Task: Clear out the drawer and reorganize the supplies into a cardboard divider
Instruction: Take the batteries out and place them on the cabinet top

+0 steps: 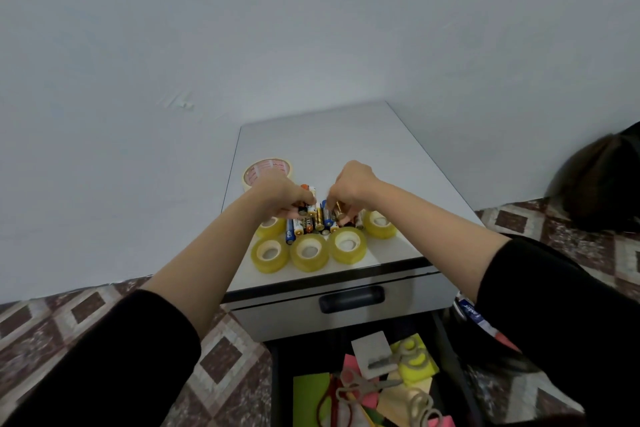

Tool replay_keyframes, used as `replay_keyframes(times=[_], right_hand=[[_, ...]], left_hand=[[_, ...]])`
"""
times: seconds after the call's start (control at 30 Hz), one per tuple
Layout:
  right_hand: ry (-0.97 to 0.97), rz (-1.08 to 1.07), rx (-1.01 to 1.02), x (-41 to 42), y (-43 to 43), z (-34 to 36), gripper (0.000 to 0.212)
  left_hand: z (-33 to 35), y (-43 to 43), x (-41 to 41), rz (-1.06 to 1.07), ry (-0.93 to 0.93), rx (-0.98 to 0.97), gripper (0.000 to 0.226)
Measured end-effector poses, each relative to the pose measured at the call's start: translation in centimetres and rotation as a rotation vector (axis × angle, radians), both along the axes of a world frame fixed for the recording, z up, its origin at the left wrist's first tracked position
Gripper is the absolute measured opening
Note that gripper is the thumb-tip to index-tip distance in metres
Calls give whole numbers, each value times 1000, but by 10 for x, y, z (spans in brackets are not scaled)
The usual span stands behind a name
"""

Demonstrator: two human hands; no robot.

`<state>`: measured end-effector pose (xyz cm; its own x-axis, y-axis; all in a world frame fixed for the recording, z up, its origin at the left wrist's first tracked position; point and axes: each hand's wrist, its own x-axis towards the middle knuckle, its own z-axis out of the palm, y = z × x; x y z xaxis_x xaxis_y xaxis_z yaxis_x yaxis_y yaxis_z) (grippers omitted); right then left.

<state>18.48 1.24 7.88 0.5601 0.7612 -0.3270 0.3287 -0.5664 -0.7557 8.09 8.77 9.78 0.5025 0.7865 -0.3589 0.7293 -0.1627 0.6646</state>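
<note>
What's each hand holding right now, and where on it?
The left hand pinches a black cylindrical battery by its upper end; the right hand pinches a tilted gold cylindrical battery near its top.

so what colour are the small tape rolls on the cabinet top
Small tape rolls: translucent yellow, white cores; head view shows it.

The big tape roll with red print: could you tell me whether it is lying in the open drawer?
No, the big tape roll sits on the cabinet top, behind the left hand.
</note>
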Motion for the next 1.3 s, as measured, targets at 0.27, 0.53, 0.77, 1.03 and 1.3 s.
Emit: replay_keyframes(times=[0.27,0.53,0.77,1.03,1.3], right_hand=[[-14,-82,-28,10,-8,-2,19],[-18,-112,-48,12,-4,-7,17],[-74,-92,-49,15,-5,-9,12],[-45,-73,-44,11,-7,-7,25],[-40,-74,-19,9,-11,-7,22]], left_hand=[[-3,-3,-3,1,-22,0,26],[-8,0,-2,-17,-10,12,24],[-12,0,0,-29,-33,39,26],[-10,-4,1,-34,-64,17,26],[-10,-5,-5,9,-37,-10,23]])
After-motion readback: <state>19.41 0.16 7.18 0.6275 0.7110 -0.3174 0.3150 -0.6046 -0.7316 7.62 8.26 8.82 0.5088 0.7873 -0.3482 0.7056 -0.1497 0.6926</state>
